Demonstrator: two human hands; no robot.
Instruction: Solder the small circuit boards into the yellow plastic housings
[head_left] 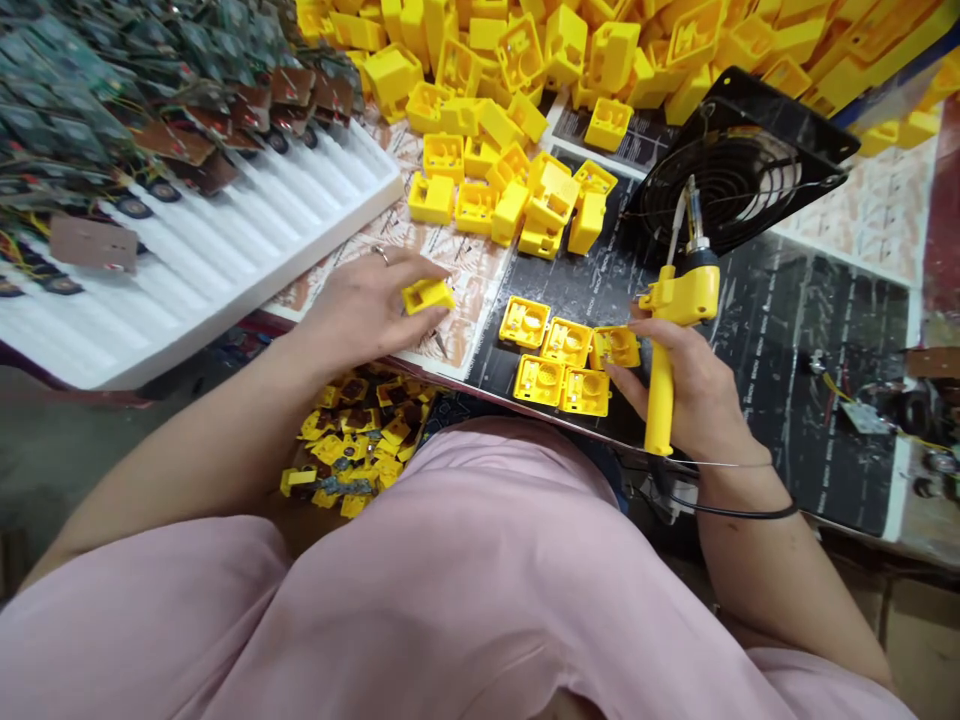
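My left hand [371, 305] pinches a small yellow plastic housing [427, 296] against the printed table cover, just right of a white ribbed tray. My right hand [694, 390] is wrapped round the handle of a yellow soldering iron [679, 310], whose tip points up toward a black fan. Its fingertips touch a cluster of several open yellow housings [566, 358] laid on the black mat [795, 330] at the table's front edge.
A big heap of yellow housings [540, 90] covers the back of the table. The white ribbed tray [247, 240] at left carries circuit boards [112, 90] with wires. The black fan [739, 165] stands behind the iron. More yellow parts [352, 440] lie below the table edge. Loose electronics [870, 410] sit far right.
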